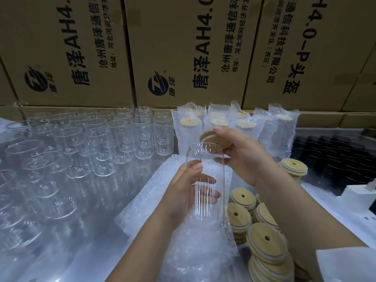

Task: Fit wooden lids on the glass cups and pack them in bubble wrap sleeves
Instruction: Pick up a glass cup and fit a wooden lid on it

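Head view, left hand (183, 192): we see it wrapped round one upright glass cup (205, 176), thumb in front.
Right hand (242, 157): pinches one wooden lid (213, 139) by its edge. The lid is tilted just above the cup's mouth; we cannot tell if they touch.
Empty cups (101, 139): crowded rows on the left, too overlapped for us to count.
Wrapped cups (219, 123): at least five, standing against the cardboard boxes (81, 47).
Lid stacks (266, 247): about five, right of the sleeve pile (195, 251).
Open room: a bare table (101, 210) strip between the empty cups and the sleeves.
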